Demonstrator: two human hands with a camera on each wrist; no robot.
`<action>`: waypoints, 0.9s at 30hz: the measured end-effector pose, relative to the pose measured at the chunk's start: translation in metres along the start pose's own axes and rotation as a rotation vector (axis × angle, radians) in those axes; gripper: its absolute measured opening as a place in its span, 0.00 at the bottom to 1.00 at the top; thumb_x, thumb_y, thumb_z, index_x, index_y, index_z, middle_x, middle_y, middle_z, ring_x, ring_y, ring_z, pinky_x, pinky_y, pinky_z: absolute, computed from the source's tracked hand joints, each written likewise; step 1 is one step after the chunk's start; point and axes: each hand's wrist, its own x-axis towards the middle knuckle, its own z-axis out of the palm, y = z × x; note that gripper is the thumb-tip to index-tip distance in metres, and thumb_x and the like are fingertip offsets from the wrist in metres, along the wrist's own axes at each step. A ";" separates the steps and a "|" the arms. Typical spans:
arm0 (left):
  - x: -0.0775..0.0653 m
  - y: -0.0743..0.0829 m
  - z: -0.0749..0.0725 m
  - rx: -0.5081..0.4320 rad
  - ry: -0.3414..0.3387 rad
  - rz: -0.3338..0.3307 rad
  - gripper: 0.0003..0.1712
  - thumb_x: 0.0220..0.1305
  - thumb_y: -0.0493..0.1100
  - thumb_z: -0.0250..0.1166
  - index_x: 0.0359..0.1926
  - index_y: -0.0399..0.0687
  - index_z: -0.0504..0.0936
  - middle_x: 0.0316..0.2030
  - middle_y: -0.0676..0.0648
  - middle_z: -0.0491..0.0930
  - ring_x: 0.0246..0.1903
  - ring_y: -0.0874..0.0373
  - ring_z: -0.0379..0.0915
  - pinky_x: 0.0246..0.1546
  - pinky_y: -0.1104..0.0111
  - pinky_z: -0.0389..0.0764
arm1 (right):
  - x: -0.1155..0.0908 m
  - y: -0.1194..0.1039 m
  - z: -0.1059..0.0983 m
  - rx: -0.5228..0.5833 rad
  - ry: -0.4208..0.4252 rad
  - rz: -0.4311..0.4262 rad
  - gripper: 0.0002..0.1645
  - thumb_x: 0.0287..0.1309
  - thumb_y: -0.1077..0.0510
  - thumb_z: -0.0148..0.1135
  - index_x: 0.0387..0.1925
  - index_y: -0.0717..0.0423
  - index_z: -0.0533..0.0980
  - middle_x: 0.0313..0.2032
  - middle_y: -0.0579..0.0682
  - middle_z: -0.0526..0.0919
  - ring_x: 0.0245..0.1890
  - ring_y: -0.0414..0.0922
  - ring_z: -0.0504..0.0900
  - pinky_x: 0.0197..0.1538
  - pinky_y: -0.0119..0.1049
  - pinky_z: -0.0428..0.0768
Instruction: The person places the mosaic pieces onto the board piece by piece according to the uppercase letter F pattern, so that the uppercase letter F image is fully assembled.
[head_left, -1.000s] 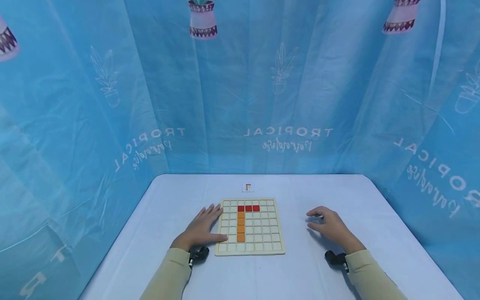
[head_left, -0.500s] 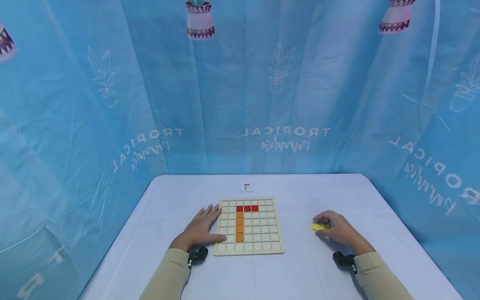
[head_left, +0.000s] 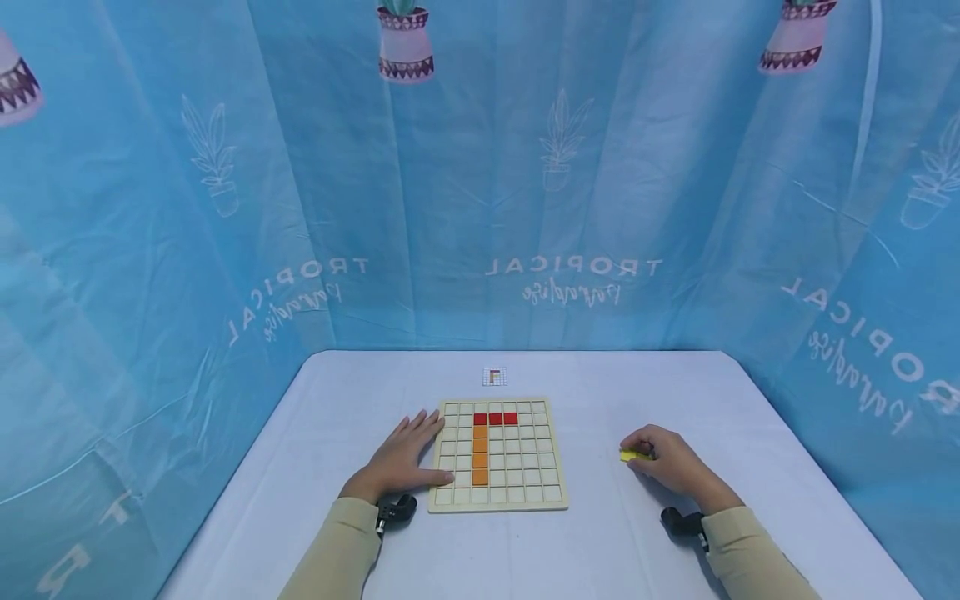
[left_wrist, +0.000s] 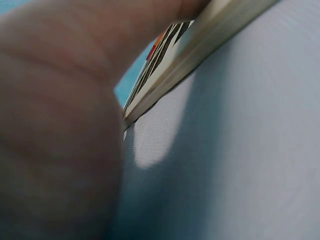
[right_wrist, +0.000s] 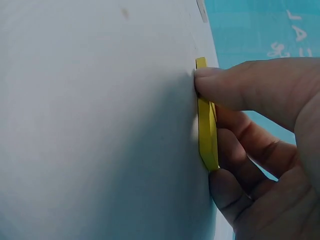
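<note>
A pale wooden grid board (head_left: 525, 471) lies on the white table. Three red tiles (head_left: 496, 418) form a short row near its far side, and a column of orange tiles (head_left: 480, 458) runs from the row's left end toward me. My left hand (head_left: 397, 462) rests on the board's left edge with fingers spread and the thumb over the near-left squares. To the right of the board, my right hand (head_left: 670, 460) pinches a flat yellow piece (right_wrist: 205, 132) between thumb and fingers, low over the tabletop. The fingers cover part of it; whether it is one tile or two, I cannot tell.
A small printed card (head_left: 495, 377) with a coloured grid pattern lies beyond the board. Blue curtains (head_left: 480, 208) hang behind and on both sides of the white table (head_left: 360, 375). A black wrist camera (head_left: 678, 523) sits under each wrist.
One second ago no yellow piece showed at my right hand. It appeared under the fingers, and the hand now pinches it, slightly right of where it was. My left hand stays put.
</note>
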 end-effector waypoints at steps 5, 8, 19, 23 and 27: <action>0.001 0.000 0.000 0.007 0.006 0.005 0.69 0.50 0.86 0.63 0.82 0.49 0.62 0.81 0.50 0.55 0.81 0.50 0.40 0.79 0.52 0.43 | 0.001 0.000 0.000 -0.006 0.000 0.010 0.14 0.60 0.68 0.76 0.45 0.53 0.84 0.41 0.44 0.83 0.41 0.44 0.79 0.47 0.46 0.82; 0.001 0.000 0.001 -0.002 0.012 0.007 0.68 0.51 0.85 0.64 0.82 0.49 0.62 0.81 0.49 0.55 0.81 0.50 0.41 0.79 0.50 0.44 | 0.003 -0.001 0.000 -0.010 0.003 0.016 0.14 0.59 0.68 0.76 0.45 0.53 0.84 0.41 0.44 0.83 0.41 0.45 0.79 0.47 0.47 0.83; 0.000 0.001 0.001 -0.008 0.012 -0.003 0.68 0.50 0.85 0.64 0.82 0.49 0.62 0.81 0.50 0.55 0.81 0.50 0.41 0.79 0.51 0.43 | 0.022 -0.009 0.001 -0.043 0.021 -0.023 0.15 0.58 0.68 0.77 0.45 0.52 0.85 0.43 0.43 0.83 0.44 0.46 0.81 0.48 0.46 0.84; 0.000 0.001 0.001 -0.001 0.009 -0.011 0.70 0.49 0.87 0.63 0.82 0.50 0.62 0.81 0.51 0.55 0.81 0.51 0.40 0.79 0.52 0.43 | 0.032 -0.017 0.007 -0.036 0.010 -0.036 0.15 0.58 0.68 0.76 0.45 0.52 0.86 0.42 0.42 0.83 0.43 0.44 0.81 0.47 0.44 0.84; 0.000 0.000 0.001 0.002 0.009 -0.006 0.70 0.48 0.87 0.63 0.82 0.51 0.62 0.81 0.51 0.55 0.81 0.51 0.40 0.79 0.52 0.42 | 0.042 -0.026 0.018 -0.010 0.004 -0.032 0.14 0.58 0.68 0.76 0.43 0.50 0.86 0.41 0.41 0.83 0.42 0.43 0.81 0.47 0.43 0.84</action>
